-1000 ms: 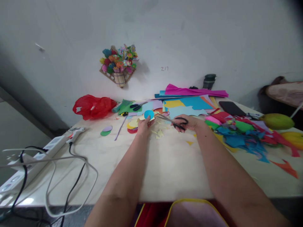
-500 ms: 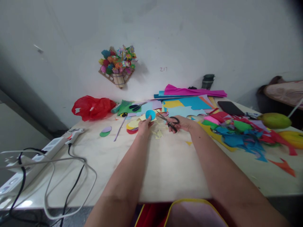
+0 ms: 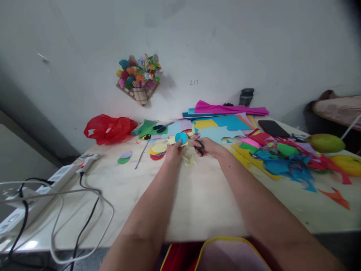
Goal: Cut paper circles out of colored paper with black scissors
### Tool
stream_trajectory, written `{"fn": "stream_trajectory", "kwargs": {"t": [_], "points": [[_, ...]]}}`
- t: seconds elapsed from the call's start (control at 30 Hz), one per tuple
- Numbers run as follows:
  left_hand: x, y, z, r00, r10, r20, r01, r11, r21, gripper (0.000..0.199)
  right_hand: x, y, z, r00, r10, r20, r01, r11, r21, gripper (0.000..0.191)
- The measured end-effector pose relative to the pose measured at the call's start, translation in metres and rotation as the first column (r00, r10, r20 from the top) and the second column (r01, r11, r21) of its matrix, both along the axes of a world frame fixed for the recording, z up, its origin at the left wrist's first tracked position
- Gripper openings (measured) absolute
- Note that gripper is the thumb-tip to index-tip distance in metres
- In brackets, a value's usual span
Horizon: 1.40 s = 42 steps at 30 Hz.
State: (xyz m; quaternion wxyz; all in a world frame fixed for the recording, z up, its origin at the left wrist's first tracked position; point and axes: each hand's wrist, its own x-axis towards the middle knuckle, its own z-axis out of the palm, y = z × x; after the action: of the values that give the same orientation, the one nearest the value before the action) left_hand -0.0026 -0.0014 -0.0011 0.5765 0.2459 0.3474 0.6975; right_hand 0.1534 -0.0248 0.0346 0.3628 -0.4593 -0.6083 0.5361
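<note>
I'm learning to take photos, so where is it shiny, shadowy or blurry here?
Head view: white glare on the tabletop, front left; head view: a soft shadow on the wall, right of the flower bouquet; head view: the scissors in the right hand have blades too blurry to see clearly.

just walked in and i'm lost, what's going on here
A person's left-hand grip holds a round blue paper disc over a piece of pale yellow paper. The right-hand grip holds black-handled scissors, pointed toward that paper; whether they touch it is too blurred to tell. Small pale yellow paper scraps lie close by, and overlapping round red and yellow paper discs lie to the left.
</note>
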Motion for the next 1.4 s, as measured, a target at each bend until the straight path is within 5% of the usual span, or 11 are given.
{"fn": "stream_trajectory", "kwargs": {"t": [0.33, 0.5, 0.77, 1.13, 1.4], "points": [[-0.008, 0.004, -0.006, 0.996, -0.078, -0.035, 0.079, 0.996, 0.029, 0.02, -0.002, 0.005, 0.005, 0.953, -0.294, -0.067, 0.295, 0.955, 0.006, 0.02], [-0.011, -0.002, -0.006, 0.952, -0.267, -0.151, 0.276, 0.96, 0.042, 0.03, 0.007, 0.016, -0.004, 0.939, -0.285, -0.194, 0.298, 0.954, 0.039, 0.024], [-0.009, -0.009, -0.002, 0.884, -0.372, -0.282, 0.392, 0.92, 0.013, 0.033, -0.005, 0.026, -0.013, 0.884, -0.363, -0.296, 0.393, 0.918, 0.047, 0.041], [-0.005, -0.007, -0.003, 0.885, -0.37, -0.283, 0.385, 0.923, -0.004, 0.027, -0.011, 0.032, -0.021, 0.88, -0.431, -0.2, 0.473, 0.836, 0.279, 0.043], [0.007, -0.004, -0.005, 0.95, -0.258, -0.176, 0.269, 0.962, 0.046, 0.031, -0.017, 0.023, -0.015, 0.887, -0.454, -0.086, 0.454, 0.82, 0.349, 0.043]]}}
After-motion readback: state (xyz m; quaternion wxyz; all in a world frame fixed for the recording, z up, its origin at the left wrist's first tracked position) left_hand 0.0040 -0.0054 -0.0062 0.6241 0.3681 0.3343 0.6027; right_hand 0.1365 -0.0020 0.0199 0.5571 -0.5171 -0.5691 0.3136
